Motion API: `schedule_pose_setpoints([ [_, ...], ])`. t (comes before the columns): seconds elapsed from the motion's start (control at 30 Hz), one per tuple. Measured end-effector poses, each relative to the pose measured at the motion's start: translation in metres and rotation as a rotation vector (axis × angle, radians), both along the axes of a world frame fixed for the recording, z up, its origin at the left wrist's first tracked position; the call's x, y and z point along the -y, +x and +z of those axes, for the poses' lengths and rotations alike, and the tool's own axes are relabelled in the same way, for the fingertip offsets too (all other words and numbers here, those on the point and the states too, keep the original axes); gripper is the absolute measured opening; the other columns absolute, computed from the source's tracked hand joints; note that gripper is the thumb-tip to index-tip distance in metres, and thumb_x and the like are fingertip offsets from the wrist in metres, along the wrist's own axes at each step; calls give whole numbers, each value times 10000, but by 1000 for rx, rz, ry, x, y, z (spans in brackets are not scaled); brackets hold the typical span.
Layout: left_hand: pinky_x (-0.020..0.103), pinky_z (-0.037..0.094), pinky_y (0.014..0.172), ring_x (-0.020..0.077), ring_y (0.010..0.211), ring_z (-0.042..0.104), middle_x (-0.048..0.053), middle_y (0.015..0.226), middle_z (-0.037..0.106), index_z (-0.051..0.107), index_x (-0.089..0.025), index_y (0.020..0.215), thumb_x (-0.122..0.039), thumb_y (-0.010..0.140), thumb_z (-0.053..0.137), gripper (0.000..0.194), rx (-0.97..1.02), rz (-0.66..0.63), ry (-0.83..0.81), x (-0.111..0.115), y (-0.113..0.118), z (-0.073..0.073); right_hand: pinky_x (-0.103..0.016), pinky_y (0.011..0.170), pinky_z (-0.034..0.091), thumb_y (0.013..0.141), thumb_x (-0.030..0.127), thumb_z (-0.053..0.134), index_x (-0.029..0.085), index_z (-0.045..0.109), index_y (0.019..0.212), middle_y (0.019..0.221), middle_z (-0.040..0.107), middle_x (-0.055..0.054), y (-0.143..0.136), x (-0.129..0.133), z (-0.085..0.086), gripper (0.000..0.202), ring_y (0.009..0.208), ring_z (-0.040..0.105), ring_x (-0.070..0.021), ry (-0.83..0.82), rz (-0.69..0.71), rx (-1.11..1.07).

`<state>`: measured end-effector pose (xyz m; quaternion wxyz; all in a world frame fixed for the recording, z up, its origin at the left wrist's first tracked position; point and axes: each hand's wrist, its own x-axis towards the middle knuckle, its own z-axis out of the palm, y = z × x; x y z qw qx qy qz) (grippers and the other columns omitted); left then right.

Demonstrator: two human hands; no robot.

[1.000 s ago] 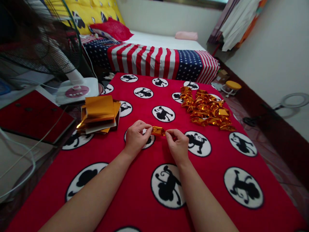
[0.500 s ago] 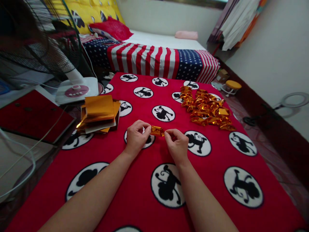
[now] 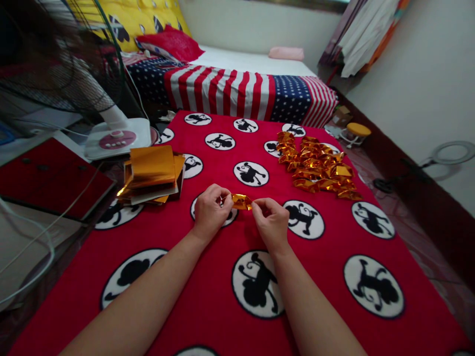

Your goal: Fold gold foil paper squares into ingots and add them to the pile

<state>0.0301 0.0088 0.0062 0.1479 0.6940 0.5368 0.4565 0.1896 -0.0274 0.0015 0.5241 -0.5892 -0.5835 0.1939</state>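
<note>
A small folded piece of gold foil paper (image 3: pixel 242 201) is stretched between my two hands, above the red cloth. My left hand (image 3: pixel 212 210) pinches its left end between thumb and fingers. At its right end, my right hand (image 3: pixel 271 221) has thumb and forefinger closed on it. A stack of square gold sheets (image 3: pixel 153 165) lies to the left, some with pale undersides showing. Several folded gold foil pieces (image 3: pixel 315 165) are grouped in rows on the right of the cloth.
The red cloth (image 3: pixel 218 168) has white circles with black monkey figures. A fan base (image 3: pixel 118 138) and a dark red panel (image 3: pixel 48 168) are at the left. Behind is a bed with a striped cover (image 3: pixel 230 91); a yellow stool (image 3: pixel 358 129) stands at the right.
The gold piece between my fingers has changed shape slightly, its upper edge now more curved and its ends more pointed. Both hands have barely moved.
</note>
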Motion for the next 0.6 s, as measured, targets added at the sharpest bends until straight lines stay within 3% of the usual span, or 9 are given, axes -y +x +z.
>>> schedule_pose_setpoints([
  [0.27, 245, 405, 604, 119, 623, 531, 23, 800, 659, 691, -180, 835, -161, 812, 569, 126, -57, -35, -8, 2, -2, 1, -241, 540, 432, 828, 243, 578, 181, 675, 742, 653, 651, -9, 1, 0, -1, 143, 557, 569, -133, -8, -24, -8],
  [0.6, 251, 402, 602, 121, 609, 527, 26, 770, 666, 696, -183, 804, -260, 860, 579, 151, -22, -73, -28, -1, -5, 0, -242, 546, 424, 823, 251, 573, 183, 667, 729, 649, 648, -6, 4, -1, -2, 150, 558, 561, -136, -25, -44, -36],
])
